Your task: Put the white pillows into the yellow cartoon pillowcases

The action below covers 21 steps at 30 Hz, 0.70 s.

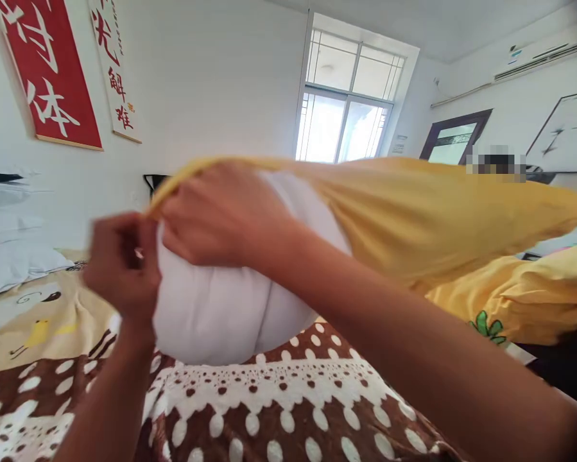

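Note:
A white pillow [211, 314] hangs in front of me, partly inside a yellow pillowcase [413, 218] that stretches off to the right. My left hand [124, 263] is closed at the pillowcase's left edge, by the pillow's upper corner. Reaching across the pillow, my right hand [221, 215] is closed on the same yellow edge just right of the left hand. Both hands are somewhat blurred. The pillow's right part is hidden under the yellow cloth.
Beneath lies a brown blanket [269, 417] with white dots. White pillows [9, 237] are stacked at the left. More yellow bedding [524, 289] lies at the right. A person's head [496, 163] shows behind the pillowcase. A window [350, 96] is in the far wall.

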Tool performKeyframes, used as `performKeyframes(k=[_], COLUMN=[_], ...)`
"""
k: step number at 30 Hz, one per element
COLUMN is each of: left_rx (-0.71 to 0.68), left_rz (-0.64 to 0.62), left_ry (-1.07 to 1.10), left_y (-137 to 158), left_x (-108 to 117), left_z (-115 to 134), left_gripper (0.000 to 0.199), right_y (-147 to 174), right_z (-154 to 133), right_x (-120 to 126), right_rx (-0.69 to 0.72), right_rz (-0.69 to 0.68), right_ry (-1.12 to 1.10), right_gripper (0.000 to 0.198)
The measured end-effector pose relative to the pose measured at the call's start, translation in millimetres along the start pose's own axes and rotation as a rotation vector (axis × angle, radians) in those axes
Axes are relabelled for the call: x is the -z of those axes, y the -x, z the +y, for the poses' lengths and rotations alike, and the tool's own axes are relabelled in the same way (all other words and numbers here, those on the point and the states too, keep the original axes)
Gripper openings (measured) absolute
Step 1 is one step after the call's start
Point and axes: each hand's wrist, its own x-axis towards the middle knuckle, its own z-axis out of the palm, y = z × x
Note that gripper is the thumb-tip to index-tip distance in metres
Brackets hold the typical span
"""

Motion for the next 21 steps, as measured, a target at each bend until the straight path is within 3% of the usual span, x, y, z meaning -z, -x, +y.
performKeyframes(k=[1, 2, 4, 6, 8, 12, 16, 21], left_rx=[0.03, 0.058, 0.092, 0.114, 0.142, 0.179, 0.128, 0.058], left_rz=[0.003, 0.006, 0.009, 0.028, 0.065, 0.17, 0.204, 0.226], left_ry=[0.054, 0.103, 0.155, 0.181, 0.203, 0.23, 0.281, 0.338], left_y=[11, 22, 42, 56, 61, 60, 62, 71], left_x=[-23, -46, -86, -116, -136, -154, -157, -149], left_z=[-6, -12, -23, -34, -44, -58, -50, -20], left_gripper=[0.026, 0.025, 0.023, 0.022, 0.023, 0.025, 0.024, 0.022], right_y=[11, 25, 52, 70, 74, 65, 82, 130], right_z=[-13, -27, -58, -87, -106, -122, -121, -128], right_x=[-19, -38, -73, -100, -122, -147, -135, -68], right_rx=[0.123, 0.125, 0.048, 0.021, 0.02, 0.045, -0.002, -0.146], right_rz=[-0.033, -0.098, -0.169, -0.191, -0.199, -0.237, -0.201, -0.067], right_ry=[-0.183, -0.325, -0.349, -0.396, -0.448, -0.547, -0.524, -0.372], right_gripper=[0.06, 0.055, 0.077, 0.081, 0.076, 0.04, 0.027, 0.038])
